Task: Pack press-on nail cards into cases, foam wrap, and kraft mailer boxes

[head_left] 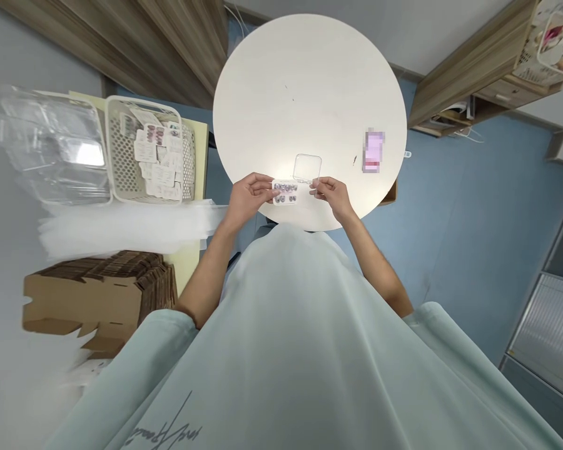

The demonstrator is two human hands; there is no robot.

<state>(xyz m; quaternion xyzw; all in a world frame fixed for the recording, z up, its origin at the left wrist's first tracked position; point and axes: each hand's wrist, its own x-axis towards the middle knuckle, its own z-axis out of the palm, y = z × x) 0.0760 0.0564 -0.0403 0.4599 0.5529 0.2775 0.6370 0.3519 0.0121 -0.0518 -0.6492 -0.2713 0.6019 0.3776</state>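
Observation:
Between the thumb and fingers of my left hand is a small white card of press-on nails, its shiny grey and purplish pieces set in two rows. To the right, my right hand pinches the edge of a clear plastic case. The case is hinged open, with its lid part pointing away from me toward the table's middle. The card's right end lies close beside the case; whether they touch I cannot tell. Both hands are over the near edge of the round white table.
A phone-like pink item, blurred out, lies on the table's right side. On a side table at left stand a white basket of cards, clear plastic packaging, white wrapping sheets and flat brown cartons. Wooden cabinets stand at right.

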